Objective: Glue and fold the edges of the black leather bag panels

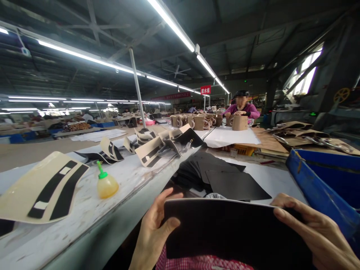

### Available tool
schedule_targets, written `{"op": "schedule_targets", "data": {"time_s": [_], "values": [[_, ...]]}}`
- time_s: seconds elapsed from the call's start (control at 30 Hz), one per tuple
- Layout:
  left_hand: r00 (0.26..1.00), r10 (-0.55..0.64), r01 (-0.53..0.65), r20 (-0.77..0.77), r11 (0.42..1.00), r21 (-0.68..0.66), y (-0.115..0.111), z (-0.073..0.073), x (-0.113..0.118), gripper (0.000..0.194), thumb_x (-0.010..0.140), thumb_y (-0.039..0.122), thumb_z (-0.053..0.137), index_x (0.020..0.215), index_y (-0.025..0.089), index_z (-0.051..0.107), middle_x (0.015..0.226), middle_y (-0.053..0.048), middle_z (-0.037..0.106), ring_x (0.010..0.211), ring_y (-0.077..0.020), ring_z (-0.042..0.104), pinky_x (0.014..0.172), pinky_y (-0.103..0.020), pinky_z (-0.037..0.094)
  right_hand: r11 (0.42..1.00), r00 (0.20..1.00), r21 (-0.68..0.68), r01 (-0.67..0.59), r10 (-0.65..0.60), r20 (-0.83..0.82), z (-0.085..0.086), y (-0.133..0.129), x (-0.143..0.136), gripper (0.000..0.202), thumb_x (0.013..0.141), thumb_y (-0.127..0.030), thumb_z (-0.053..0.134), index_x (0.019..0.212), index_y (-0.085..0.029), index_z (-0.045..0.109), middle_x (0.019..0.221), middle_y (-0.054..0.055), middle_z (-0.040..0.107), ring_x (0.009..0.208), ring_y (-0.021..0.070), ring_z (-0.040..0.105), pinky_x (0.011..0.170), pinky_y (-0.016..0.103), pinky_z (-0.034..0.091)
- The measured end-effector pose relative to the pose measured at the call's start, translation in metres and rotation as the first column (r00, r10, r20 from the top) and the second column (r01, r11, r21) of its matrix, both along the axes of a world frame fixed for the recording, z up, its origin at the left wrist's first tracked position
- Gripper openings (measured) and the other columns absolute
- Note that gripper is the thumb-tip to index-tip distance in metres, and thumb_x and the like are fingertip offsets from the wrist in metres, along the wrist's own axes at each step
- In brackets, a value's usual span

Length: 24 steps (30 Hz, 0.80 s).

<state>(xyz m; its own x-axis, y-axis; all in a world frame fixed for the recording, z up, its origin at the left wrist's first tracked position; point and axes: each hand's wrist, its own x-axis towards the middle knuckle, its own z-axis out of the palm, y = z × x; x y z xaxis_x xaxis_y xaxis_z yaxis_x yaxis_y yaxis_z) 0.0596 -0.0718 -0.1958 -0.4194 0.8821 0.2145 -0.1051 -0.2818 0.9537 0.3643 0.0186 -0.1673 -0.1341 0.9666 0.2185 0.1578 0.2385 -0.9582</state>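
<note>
A black sheet (225, 228) with a pale top edge is held up close in front of me. My left hand (157, 225) grips its left end, thumb on the near face and fingers behind. At the right end my right hand (312, 228) pinches the top corner between thumb and fingers. Just beyond the sheet lies a spread stack of flat black pieces (222, 172). To the left, on the white-covered table, stands a squeeze bottle (107, 185) with a green nozzle and yellowish liquid. Beside it rests a curved cream panel (56, 180) with black strips.
More cream and black panels (152, 148) lie along the left table (95, 221). A blue bin (298, 172) stands at the right, near my right hand. Further back, a person (244, 107) in a purple top works at tan bags (197, 122).
</note>
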Motion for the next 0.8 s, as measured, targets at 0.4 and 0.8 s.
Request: {"op": "schedule_targets", "data": {"time_s": [0.4,0.8], "values": [[0.992,0.041,-0.057,-0.118,0.99,-0.133,-0.024,0.041,0.021,0.041,0.074,0.057,0.076,0.088,0.019,0.08,0.068,0.0,0.075,0.065,-0.0146,0.066,0.063,-0.016,0.052,0.877,0.943,0.479,-0.028,-0.136,0.304,-0.004,0.017,-0.014,0.026,0.082,-0.054,0.071,0.085,-0.028,0.073,0.081,0.0,0.068,0.071,0.0192,0.066,0.061,0.025,0.053],[0.937,0.157,-0.212,-0.313,0.966,-0.149,-0.03,0.049,0.026,0.033,0.071,0.053,0.077,0.079,0.021,0.079,0.067,0.003,0.074,0.062,-0.0157,0.065,0.061,-0.016,0.051,0.553,0.859,0.733,-0.397,-0.059,0.509,0.031,-0.017,-0.086,0.025,0.104,-0.041,0.049,0.105,-0.02,0.063,0.088,0.002,0.067,0.075,0.0176,0.061,0.069,0.032,0.045]]}}
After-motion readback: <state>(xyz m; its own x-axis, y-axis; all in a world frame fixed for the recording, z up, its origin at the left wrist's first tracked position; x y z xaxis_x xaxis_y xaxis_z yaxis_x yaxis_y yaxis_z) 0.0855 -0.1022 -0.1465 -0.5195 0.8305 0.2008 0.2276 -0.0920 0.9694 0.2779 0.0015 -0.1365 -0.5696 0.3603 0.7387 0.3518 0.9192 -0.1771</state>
